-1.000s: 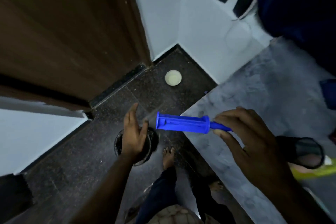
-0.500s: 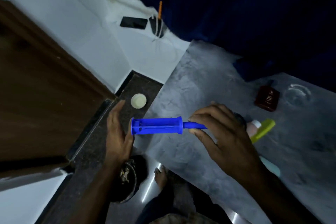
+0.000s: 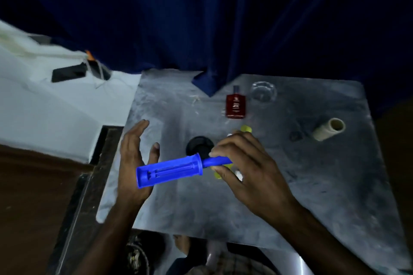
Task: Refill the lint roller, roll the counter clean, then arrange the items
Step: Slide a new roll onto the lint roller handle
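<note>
My right hand (image 3: 250,167) grips the handle of a blue lint roller (image 3: 169,169), whose bare ribbed core points left over the grey counter (image 3: 312,174). My left hand (image 3: 134,163) is open, palm beside the core's free end, just behind it. A cream paper roll (image 3: 328,129) lies on its side at the counter's right. Near the back stand a dark red bottle (image 3: 235,106) and a clear glass dish (image 3: 263,92). A black round lid (image 3: 197,144) and a yellow-green item (image 3: 245,128) lie partly hidden behind my right hand.
A dark blue curtain (image 3: 212,29) hangs behind the counter, one fold resting on its back edge. A white ledge (image 3: 55,100) with a black phone (image 3: 69,72) lies to the left. Dark floor and a bin (image 3: 138,254) are below the counter's front edge.
The view has swung from the floor and door up to the counter. Both hands moved over the counter; the right keeps the blue roller, the left stays open beside its end.
</note>
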`<state>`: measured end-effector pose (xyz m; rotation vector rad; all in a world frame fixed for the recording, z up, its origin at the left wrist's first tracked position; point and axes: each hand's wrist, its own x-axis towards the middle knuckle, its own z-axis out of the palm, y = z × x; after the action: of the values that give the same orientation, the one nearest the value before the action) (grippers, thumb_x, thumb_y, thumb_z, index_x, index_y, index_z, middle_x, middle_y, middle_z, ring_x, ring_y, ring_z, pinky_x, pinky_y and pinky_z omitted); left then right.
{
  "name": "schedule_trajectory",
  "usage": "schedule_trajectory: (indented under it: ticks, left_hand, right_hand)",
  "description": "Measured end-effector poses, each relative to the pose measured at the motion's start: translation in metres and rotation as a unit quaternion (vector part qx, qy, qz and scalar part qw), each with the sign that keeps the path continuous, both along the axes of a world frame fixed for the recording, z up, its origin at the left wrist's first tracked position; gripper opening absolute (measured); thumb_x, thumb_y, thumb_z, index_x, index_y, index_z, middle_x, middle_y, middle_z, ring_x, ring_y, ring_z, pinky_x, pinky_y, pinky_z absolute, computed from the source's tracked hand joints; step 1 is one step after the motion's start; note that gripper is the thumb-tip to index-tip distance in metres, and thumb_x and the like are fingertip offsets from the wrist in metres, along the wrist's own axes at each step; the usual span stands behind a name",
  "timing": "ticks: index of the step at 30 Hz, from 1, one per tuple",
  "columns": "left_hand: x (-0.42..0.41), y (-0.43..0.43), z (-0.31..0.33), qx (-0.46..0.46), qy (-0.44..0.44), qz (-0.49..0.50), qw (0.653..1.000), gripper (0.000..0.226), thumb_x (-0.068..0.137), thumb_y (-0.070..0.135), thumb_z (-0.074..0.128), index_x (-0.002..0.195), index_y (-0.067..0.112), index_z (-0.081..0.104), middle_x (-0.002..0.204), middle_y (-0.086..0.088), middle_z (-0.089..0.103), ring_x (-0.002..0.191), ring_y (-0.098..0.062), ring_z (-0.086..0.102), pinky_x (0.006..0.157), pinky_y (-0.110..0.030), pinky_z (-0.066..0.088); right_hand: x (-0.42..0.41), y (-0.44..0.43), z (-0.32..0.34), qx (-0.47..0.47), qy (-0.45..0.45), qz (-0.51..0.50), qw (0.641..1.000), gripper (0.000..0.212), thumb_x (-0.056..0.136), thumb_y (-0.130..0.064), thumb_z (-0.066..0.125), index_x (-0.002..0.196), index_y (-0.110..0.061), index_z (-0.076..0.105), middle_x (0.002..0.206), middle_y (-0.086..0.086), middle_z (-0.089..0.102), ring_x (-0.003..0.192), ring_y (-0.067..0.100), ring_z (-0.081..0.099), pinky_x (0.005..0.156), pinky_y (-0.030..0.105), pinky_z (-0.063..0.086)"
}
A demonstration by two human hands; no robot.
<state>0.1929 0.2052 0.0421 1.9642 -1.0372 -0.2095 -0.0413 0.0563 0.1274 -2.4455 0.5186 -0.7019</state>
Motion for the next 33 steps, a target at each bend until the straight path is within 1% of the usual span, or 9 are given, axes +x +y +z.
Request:
schedule_trajectory:
  ticks: [4,8,11,15,17,20,26,30,33]
  left_hand:
    - [-0.031,-0.053,0.000,-0.013,-0.006,-0.070,0.997,0.053,0.106,0.031,0.056,0.157,0.020,0.046,0.154,0.002,0.050,0.146,-0.020,0.049,0.117,-0.056,0.046]
    - [-0.070,-0.113,0.000,-0.003,0.018,-0.128,0.992,0.053,0.102,0.030,0.057,0.154,0.019,0.050,0.150,0.001,0.053,0.140,-0.019,0.054,0.113,-0.034,0.051]
    - [-0.109,-0.167,-0.001,0.002,0.004,-0.212,0.977,0.055,0.101,0.032,0.056,0.152,0.014,0.052,0.151,0.000,0.055,0.140,-0.020,0.055,0.114,-0.048,0.051]
    - [-0.164,-0.236,-0.004,0.033,0.017,-0.332,0.942,0.052,0.099,0.031,0.060,0.149,0.018,0.054,0.151,-0.001,0.057,0.138,-0.024,0.058,0.115,-0.052,0.049]
    - [-0.194,-0.269,-0.012,0.043,-0.009,-0.374,0.926,0.052,0.100,0.032,0.060,0.149,0.015,0.056,0.151,-0.003,0.058,0.140,-0.023,0.056,0.119,-0.047,0.046]
    - [-0.234,-0.312,-0.028,0.064,-0.030,-0.382,0.921,0.055,0.099,0.033,0.067,0.150,0.017,0.055,0.152,-0.003,0.058,0.141,-0.022,0.053,0.119,-0.030,0.040]
    - [-0.279,-0.357,-0.058,0.137,-0.030,-0.418,0.897,0.075,0.090,0.025,0.080,0.157,0.020,0.048,0.158,-0.007,0.049,0.149,-0.027,0.043,0.118,-0.040,0.044]
    - [-0.284,-0.366,-0.072,0.134,-0.037,-0.424,0.895,0.062,0.086,0.015,0.082,0.146,0.013,0.062,0.145,-0.013,0.061,0.138,-0.034,0.057,0.117,-0.039,0.044]
    - [-0.277,-0.362,-0.073,0.111,0.027,-0.383,0.917,0.056,0.084,0.011,0.085,0.138,0.011,0.068,0.136,-0.012,0.070,0.127,-0.032,0.067,0.112,-0.046,0.051]
  right_hand:
    - [-0.044,-0.018,-0.001,0.013,0.001,-0.046,0.999,0.016,0.093,-0.023,0.068,0.108,-0.018,0.067,0.111,-0.010,0.061,0.109,0.014,0.054,0.101,0.033,0.044]
    - [-0.084,-0.033,-0.001,0.016,0.003,-0.100,0.995,0.019,0.092,-0.021,0.070,0.110,-0.018,0.067,0.112,-0.010,0.061,0.111,0.013,0.054,0.100,0.030,0.044]
    - [-0.119,-0.044,-0.002,0.012,0.008,-0.153,0.988,0.019,0.093,-0.024,0.069,0.111,-0.017,0.067,0.111,-0.008,0.060,0.108,0.014,0.055,0.096,0.029,0.045]
    - [-0.159,-0.053,-0.002,0.017,0.026,-0.225,0.974,0.019,0.096,-0.028,0.065,0.111,-0.017,0.067,0.112,-0.007,0.060,0.107,0.014,0.057,0.093,0.030,0.047]
    - [-0.178,-0.055,-0.004,0.015,0.028,-0.254,0.967,0.021,0.097,-0.028,0.063,0.113,-0.016,0.067,0.112,-0.006,0.062,0.108,0.015,0.057,0.095,0.030,0.047]
    - [-0.200,-0.056,-0.006,0.019,0.025,-0.283,0.959,0.023,0.098,-0.030,0.061,0.114,-0.015,0.068,0.112,-0.004,0.063,0.108,0.015,0.058,0.095,0.032,0.048]
    - [-0.230,-0.056,-0.005,0.019,0.050,-0.332,0.942,0.024,0.098,-0.032,0.062,0.115,-0.016,0.069,0.116,-0.005,0.063,0.110,0.013,0.059,0.096,0.031,0.049]
    - [-0.239,-0.059,0.000,0.021,0.063,-0.342,0.937,0.022,0.096,-0.029,0.064,0.116,-0.020,0.068,0.117,-0.007,0.062,0.110,0.010,0.058,0.093,0.029,0.050]
    - [-0.246,-0.064,0.002,0.023,0.066,-0.346,0.936,0.022,0.094,-0.024,0.066,0.115,-0.018,0.069,0.117,-0.006,0.064,0.109,0.011,0.059,0.089,0.031,0.051]
